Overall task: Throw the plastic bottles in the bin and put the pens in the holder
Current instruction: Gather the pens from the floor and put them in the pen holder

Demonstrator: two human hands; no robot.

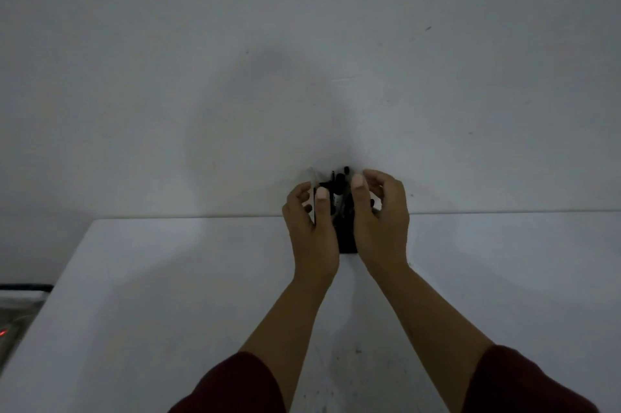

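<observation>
Two hands, our left hand (311,231) and right hand (381,221), curl around one black holder (346,238) at the counter's (168,278) far edge; several dark pens (339,184) stand inside, count unclear.

A plain pale grey wall (235,43) is filling the upper half of the view, carrying a few small dark marks and a soft, rounded shadow (262,117) near its middle. Below it, a white bench (168,295) is stretching across, its far edge meeting the wall and its left edge slanting toward the lower left corner. The light is lying dim and even. Beyond that left edge, a dark cable (25,287) is running, with a small red light (3,332) glowing below it.
</observation>
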